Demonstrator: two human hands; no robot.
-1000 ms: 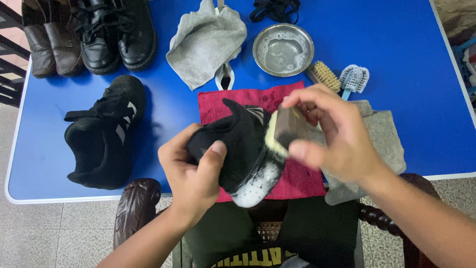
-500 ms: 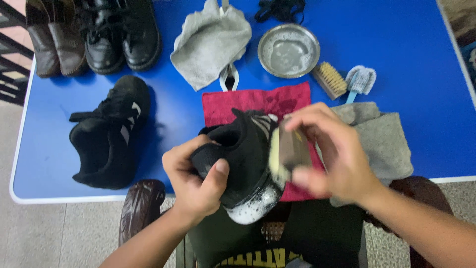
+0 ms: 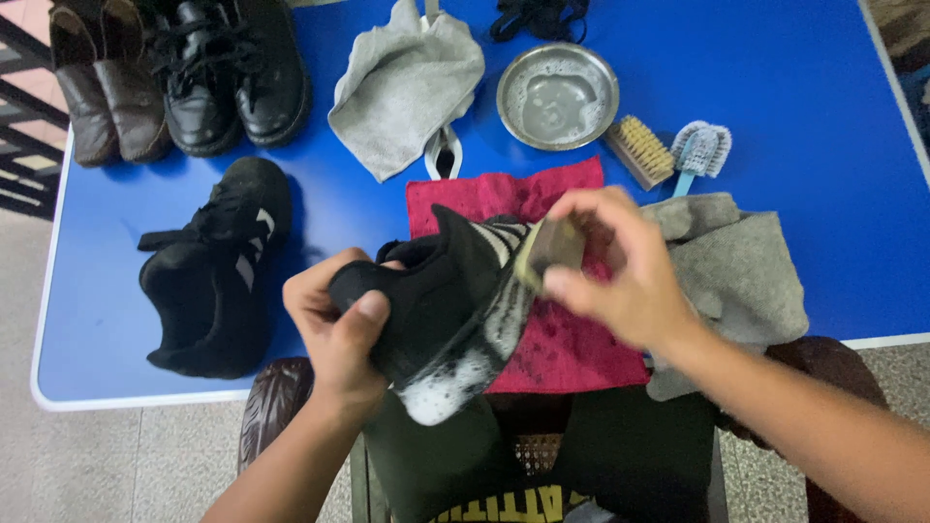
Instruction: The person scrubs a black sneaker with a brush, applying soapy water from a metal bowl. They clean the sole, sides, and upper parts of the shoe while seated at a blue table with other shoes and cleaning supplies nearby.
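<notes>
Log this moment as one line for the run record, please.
left hand: grips black sneaker | right hand: presses brush on sneaker's striped side | toe: soapy foam | under: red towel | table: blue

The shoe (image 3: 441, 310) was matt black cloth, wet with white foam at the toe. The towel (image 3: 552, 329) under it looked red, napped and damp. The bowl (image 3: 557, 95) was dull metal; the boots (image 3: 232, 73) glossy black leather; the table (image 3: 804, 87) smooth blue.
</notes>
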